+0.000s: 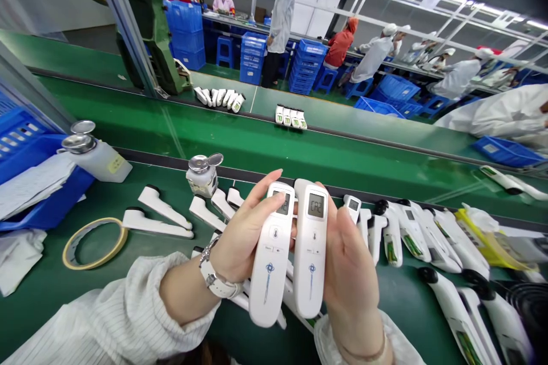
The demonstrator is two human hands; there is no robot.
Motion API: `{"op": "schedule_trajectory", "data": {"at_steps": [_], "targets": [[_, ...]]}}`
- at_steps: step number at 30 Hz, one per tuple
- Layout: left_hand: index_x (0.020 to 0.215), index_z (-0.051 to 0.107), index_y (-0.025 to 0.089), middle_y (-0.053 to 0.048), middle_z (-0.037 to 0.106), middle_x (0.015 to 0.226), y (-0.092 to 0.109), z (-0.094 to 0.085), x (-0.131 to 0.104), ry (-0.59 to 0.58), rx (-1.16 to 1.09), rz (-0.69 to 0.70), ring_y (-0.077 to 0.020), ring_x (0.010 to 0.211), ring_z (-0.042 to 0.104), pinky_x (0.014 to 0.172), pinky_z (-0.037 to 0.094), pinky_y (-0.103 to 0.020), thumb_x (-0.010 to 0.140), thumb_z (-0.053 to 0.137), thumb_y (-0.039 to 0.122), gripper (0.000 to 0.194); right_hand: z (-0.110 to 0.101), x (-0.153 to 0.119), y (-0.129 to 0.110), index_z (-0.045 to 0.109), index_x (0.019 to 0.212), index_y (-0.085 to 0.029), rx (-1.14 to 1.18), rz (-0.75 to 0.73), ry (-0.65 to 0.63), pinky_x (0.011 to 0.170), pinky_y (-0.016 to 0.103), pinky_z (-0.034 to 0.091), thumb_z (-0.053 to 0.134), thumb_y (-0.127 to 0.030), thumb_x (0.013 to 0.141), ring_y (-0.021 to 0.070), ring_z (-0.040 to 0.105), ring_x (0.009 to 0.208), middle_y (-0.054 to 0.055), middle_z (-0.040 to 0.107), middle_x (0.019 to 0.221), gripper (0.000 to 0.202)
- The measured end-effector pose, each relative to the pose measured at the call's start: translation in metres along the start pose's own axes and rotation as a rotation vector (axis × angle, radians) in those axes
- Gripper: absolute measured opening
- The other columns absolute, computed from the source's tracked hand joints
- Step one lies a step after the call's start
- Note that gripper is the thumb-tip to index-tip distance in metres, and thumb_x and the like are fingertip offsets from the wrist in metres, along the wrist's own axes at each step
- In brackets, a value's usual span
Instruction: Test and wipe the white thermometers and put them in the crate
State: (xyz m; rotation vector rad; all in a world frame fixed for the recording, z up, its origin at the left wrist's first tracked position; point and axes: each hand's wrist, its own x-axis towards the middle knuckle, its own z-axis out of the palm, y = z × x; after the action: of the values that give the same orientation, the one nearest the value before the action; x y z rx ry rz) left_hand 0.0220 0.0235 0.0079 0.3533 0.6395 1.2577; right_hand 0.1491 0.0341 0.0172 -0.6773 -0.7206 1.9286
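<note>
Two white infrared thermometers are held side by side, screens facing me. My left hand (246, 234) is closed around the left thermometer (269, 274), its thumb lying on the edge of the small screen. The right thermometer (311, 274) rests in my right hand (351, 256), fingers behind it, and its display reads something like "CA2". Under and behind my hands lie more white thermometers, partly hidden by my wrists. To the right is a row of thermometers (411, 234), some with green circuit boards or batteries showing in the handles.
On the left are a tape roll (71, 262), a blue bin (81, 174) with papers and a white dispenser bottle (100, 159). Another bottle (203, 182) stands near the green conveyor belt (257, 148). Yellow packaging (471, 234) lies right. Several people work beyond.
</note>
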Motion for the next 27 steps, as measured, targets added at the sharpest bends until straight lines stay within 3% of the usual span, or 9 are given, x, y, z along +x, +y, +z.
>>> {"op": "schedule_trajectory", "data": {"at_steps": [5,11,18,23,27], "targets": [[0.128,0.04,0.037,-0.002,0.062,0.079,0.0001,0.0006,-0.0001,0.009,0.003,0.0,-0.011,0.055,0.057,0.054,0.047,-0.027,0.083,0.056,0.031,0.048,0.0001,-0.0008,-0.0001,0.048,0.124,-0.033,0.009,0.014,-0.01,0.075,0.035,0.052,0.041,-0.048,0.091,0.0221,0.065,0.085,0.0,0.068,0.089,0.037],[0.128,0.041,0.038,-0.002,0.061,0.081,-0.0005,0.0012,0.0012,0.023,-0.004,0.0,-0.0112,0.055,0.056,0.054,0.047,-0.026,0.083,0.055,0.032,0.048,-0.0009,0.0012,0.0021,0.05,0.122,-0.035,-0.028,-0.012,0.014,0.069,0.033,0.053,0.04,-0.048,0.091,0.0202,0.065,0.076,0.0,0.068,0.09,0.035],[0.128,0.041,0.038,-0.004,0.062,0.08,0.0008,0.001,0.0006,0.035,0.014,0.0,-0.0114,0.055,0.056,0.055,0.046,-0.027,0.084,0.054,0.032,0.046,-0.0004,0.0011,0.001,0.061,0.105,-0.03,-0.001,0.027,-0.095,0.068,0.033,0.052,0.034,-0.047,0.093,0.0208,0.065,0.073,0.0,0.065,0.073,0.035],[0.13,0.037,0.039,-0.003,0.061,0.078,0.0001,-0.0003,0.0008,0.037,0.025,-0.001,-0.0116,0.055,0.056,0.055,0.046,-0.027,0.084,0.053,0.031,0.048,-0.0012,0.0039,0.0017,0.056,0.112,-0.032,-0.005,0.031,-0.07,0.067,0.033,0.052,0.034,-0.047,0.093,0.0206,0.064,0.071,0.0,0.065,0.071,0.033],[0.133,0.029,0.042,-0.001,0.06,0.075,-0.0016,-0.0016,0.0031,0.037,-0.012,0.0,-0.0116,0.054,0.056,0.055,0.046,-0.028,0.084,0.053,0.032,0.055,-0.0048,0.0039,0.0052,0.037,0.131,-0.037,-0.071,-0.006,0.037,0.062,0.031,0.052,0.045,-0.042,0.09,0.0181,0.063,0.069,0.0,0.065,0.088,0.042]]}}
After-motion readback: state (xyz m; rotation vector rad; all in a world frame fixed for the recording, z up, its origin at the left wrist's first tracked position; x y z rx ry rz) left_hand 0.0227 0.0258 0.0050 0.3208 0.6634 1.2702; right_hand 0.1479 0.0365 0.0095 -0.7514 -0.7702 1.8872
